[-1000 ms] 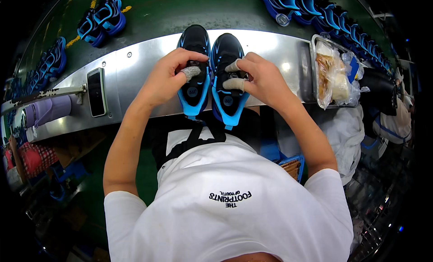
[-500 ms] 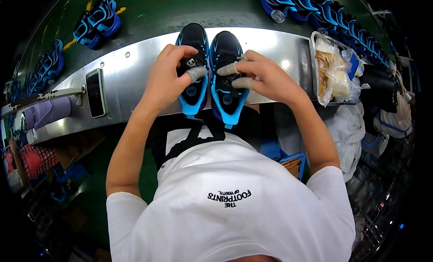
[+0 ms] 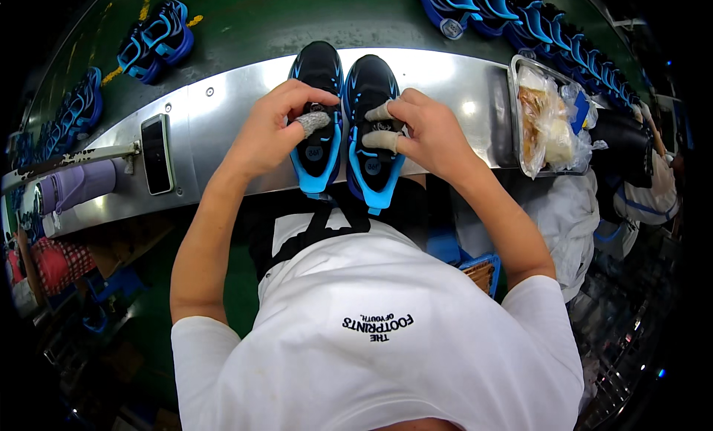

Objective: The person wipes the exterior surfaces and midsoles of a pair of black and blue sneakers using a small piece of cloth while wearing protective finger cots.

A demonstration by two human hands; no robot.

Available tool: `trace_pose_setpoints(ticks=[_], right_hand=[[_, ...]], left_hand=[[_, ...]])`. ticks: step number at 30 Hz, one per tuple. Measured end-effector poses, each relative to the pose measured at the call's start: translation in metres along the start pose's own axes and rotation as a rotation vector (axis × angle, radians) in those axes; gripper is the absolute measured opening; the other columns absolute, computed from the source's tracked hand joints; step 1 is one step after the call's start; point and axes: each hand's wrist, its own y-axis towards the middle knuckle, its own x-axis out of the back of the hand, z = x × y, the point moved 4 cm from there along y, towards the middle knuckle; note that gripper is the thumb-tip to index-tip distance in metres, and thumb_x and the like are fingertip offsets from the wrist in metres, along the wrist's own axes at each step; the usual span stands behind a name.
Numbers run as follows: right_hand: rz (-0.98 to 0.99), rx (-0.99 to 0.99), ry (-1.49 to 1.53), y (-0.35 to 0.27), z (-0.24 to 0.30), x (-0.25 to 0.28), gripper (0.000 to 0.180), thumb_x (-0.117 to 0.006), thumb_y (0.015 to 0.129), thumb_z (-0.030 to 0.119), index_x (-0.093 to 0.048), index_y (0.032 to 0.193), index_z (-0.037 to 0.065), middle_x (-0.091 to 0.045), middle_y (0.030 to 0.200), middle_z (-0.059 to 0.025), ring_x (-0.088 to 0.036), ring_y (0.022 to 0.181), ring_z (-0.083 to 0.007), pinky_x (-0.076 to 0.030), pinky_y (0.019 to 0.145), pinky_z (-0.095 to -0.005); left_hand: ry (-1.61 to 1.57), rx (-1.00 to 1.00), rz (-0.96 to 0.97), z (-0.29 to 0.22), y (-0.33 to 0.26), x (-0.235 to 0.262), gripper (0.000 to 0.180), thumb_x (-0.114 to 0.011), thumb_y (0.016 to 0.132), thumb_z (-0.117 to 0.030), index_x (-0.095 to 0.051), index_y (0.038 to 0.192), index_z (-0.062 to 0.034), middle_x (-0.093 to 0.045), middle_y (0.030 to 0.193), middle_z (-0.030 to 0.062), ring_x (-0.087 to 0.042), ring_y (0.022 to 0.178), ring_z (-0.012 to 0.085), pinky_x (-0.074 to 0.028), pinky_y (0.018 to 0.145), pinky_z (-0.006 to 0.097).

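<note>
On the curved metal bench (image 3: 445, 67) – toes away, heels home!

Right in front of the wearer, the left shoe (image 3: 316, 145) and the right shoe (image 3: 359, 112) sit side by side, black with bright blue trim, so close you can't call whether they touch. Both long axes run straight out from the body, with the heel tabs at the bench's near edge, and here's the key relation: each hand comes in from its own flank. The left hand (image 3: 271, 126) is nearer the left shoe, forefinger and covered thumb narrowly parted over the lacing; the right hand (image 3: 427, 130) mirrors it on the right shoe, two covered fingertips a small gap apart at the tongue. Is anything pinched in either? Can't tell from up here – the fingers hide it.

Now the surface: smooth, shiny metal, a phone (image 3: 157, 155) well off to the left, a purple cylinder (image 3: 93, 182) past it, and on the right a tray (image 3: 514, 108) of bagged items. Across on the green surface (image 3: 252, 23), a pair of matching shoes (image 3: 156, 41) stands upper left, and a long row of shoes (image 3: 535, 26) curves off upper right!
</note>
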Motion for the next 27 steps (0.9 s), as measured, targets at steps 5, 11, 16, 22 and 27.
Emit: trace_pose_setpoints(ticks=[5, 11, 16, 22, 27], right_hand=[[0.022, 0.212, 0.201, 0.000, -0.010, 0.001, 0.033, -0.078, 0.076, 0.021, -0.072, 0.108, 0.014, -0.053, 0.080, -0.0058, -0.052, 0.069, -0.0183, -0.045, 0.063, -0.0308], [-0.045, -0.007, -0.054, -0.005, -0.005, -0.004, 0.036, -0.077, 0.077, 0.020, -0.072, 0.112, 0.014, -0.052, 0.082, -0.0059, -0.052, 0.075, -0.0169, -0.045, 0.068, -0.0290], [-0.019, 0.234, 0.162, 0.001, -0.008, 0.002, 0.034, -0.079, 0.075, 0.022, -0.073, 0.107, 0.013, -0.053, 0.079, -0.0051, -0.052, 0.069, -0.0167, -0.044, 0.064, -0.0290], [-0.133, 0.021, 0.040, -0.008, -0.001, -0.009, 0.032, -0.079, 0.075, 0.023, -0.072, 0.104, 0.009, -0.055, 0.086, -0.0085, -0.055, 0.072, -0.0225, -0.048, 0.068, -0.0323], [-0.096, -0.033, 0.138, -0.008, 0.001, 0.004, 0.030, -0.077, 0.078, 0.020, -0.071, 0.105, 0.009, -0.058, 0.087, -0.0090, -0.054, 0.070, -0.0182, -0.047, 0.066, -0.0299]], left_hand=[[0.000, 0.032, -0.031, -0.004, -0.005, -0.002, 0.038, -0.059, 0.078, 0.002, -0.067, 0.115, -0.0062, -0.055, 0.094, 0.0002, -0.044, 0.078, 0.0114, -0.039, 0.075, 0.024], [-0.006, 0.036, -0.074, -0.001, -0.003, -0.004, 0.038, -0.059, 0.077, 0.002, -0.066, 0.114, -0.0060, -0.054, 0.094, 0.0002, -0.044, 0.079, 0.0117, -0.039, 0.076, 0.025], [0.000, -0.005, -0.084, 0.000, -0.003, -0.003, 0.035, -0.062, 0.078, 0.000, -0.067, 0.112, -0.0058, -0.055, 0.095, 0.0003, -0.044, 0.079, 0.0117, -0.040, 0.075, 0.025], [0.038, -0.007, -0.129, -0.004, -0.006, -0.004, 0.040, -0.062, 0.075, 0.002, -0.066, 0.114, -0.0069, -0.054, 0.093, 0.0003, -0.045, 0.078, 0.0119, -0.040, 0.073, 0.025], [0.264, -0.047, -0.267, -0.010, -0.004, -0.007, 0.044, -0.066, 0.073, 0.000, -0.065, 0.116, -0.0069, -0.055, 0.093, 0.0003, -0.045, 0.078, 0.0116, -0.041, 0.072, 0.025]])
